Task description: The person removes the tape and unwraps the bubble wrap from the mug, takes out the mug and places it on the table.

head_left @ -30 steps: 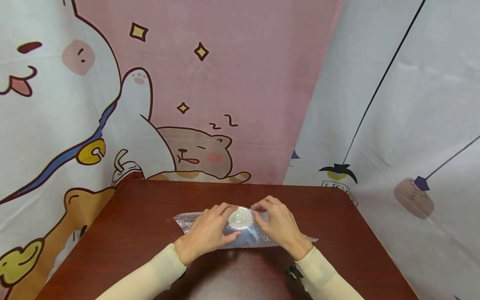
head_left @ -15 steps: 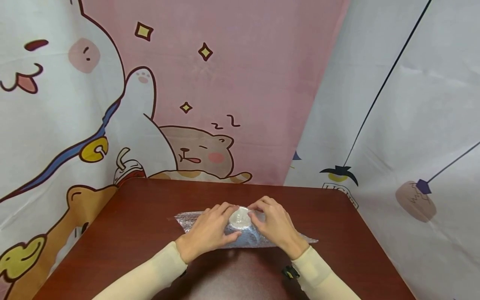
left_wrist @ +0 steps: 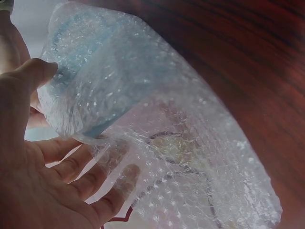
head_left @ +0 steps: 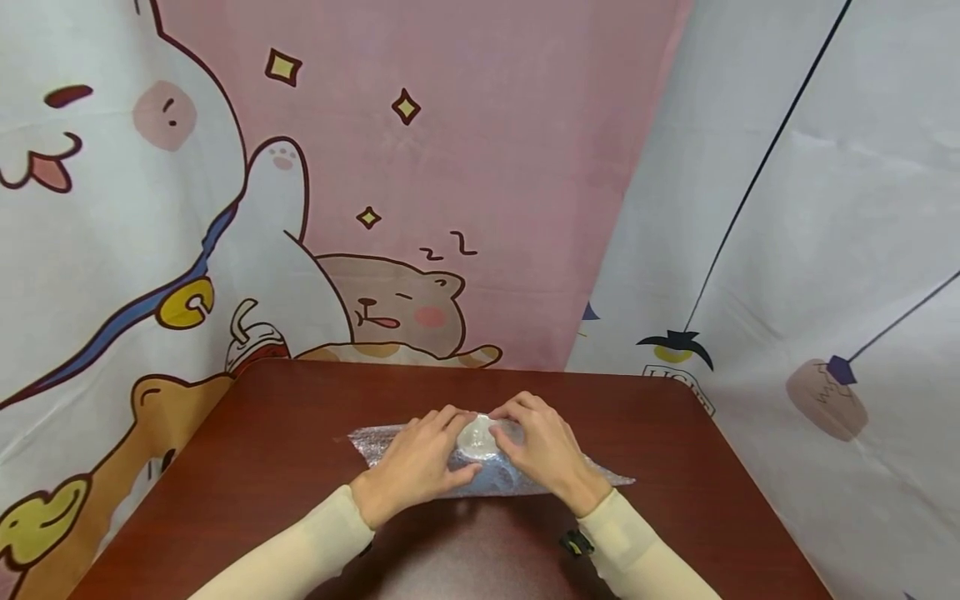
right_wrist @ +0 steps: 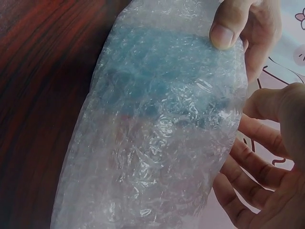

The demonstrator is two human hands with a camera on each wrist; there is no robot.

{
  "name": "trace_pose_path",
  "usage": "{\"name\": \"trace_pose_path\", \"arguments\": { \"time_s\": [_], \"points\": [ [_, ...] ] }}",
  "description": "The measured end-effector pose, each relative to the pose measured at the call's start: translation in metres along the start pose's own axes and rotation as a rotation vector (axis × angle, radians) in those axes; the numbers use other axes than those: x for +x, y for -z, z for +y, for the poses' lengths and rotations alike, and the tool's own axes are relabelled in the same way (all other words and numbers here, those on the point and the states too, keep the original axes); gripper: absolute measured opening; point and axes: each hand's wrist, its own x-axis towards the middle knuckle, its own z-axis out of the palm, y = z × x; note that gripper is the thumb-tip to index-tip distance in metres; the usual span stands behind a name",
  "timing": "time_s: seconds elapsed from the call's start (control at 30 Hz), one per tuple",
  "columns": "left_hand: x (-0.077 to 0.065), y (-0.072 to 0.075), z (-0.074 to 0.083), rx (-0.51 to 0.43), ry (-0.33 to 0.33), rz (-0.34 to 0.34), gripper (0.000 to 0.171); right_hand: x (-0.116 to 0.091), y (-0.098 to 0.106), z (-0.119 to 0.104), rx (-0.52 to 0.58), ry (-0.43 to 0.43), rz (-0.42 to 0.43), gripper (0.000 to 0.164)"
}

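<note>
A light-blue object with a pale round end [head_left: 477,437] stands rolled in clear bubble wrap [head_left: 371,442] in the head view; its kind is hard to tell through the film. My left hand [head_left: 420,458] grips it from the left, thumb on the near side. In the left wrist view the thumb presses the wrapped blue part [left_wrist: 109,81], and the fingers reach behind the film. At the round end's right edge, my right hand [head_left: 546,450] pinches the bubble wrap with thumb and forefinger. Its other fingers sit behind the film [right_wrist: 143,157] in the right wrist view.
Loose wrap spreads out on both sides, its right tip [head_left: 622,480] lying towards the table's right. The dark red-brown table [head_left: 360,392] runs back to a printed cartoon curtain [head_left: 510,167]; a pale curtain [head_left: 825,208] hangs at the right.
My right hand has shifted slightly left, its thumb and forefinger now farther over the round end. The left hand and the wrapped object stay almost in place.
</note>
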Motion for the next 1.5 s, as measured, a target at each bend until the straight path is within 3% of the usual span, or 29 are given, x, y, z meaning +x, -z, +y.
{"name": "trace_pose_path", "arguments": {
  "time_s": [0.77, 1.2, 1.5],
  "points": [
    [0.000, -0.003, -0.004, 0.007, -0.020, -0.003, 0.075, 0.008, -0.006, -0.005, -0.038, 0.012, -0.090, 0.025],
    [0.002, -0.002, -0.002, -0.002, -0.026, 0.019, 0.073, 0.011, -0.008, -0.006, -0.065, 0.025, -0.086, 0.024],
    [0.001, -0.004, -0.002, 0.010, 0.000, -0.001, 0.076, 0.012, -0.010, -0.005, -0.054, 0.027, -0.086, 0.023]
  ]
}}
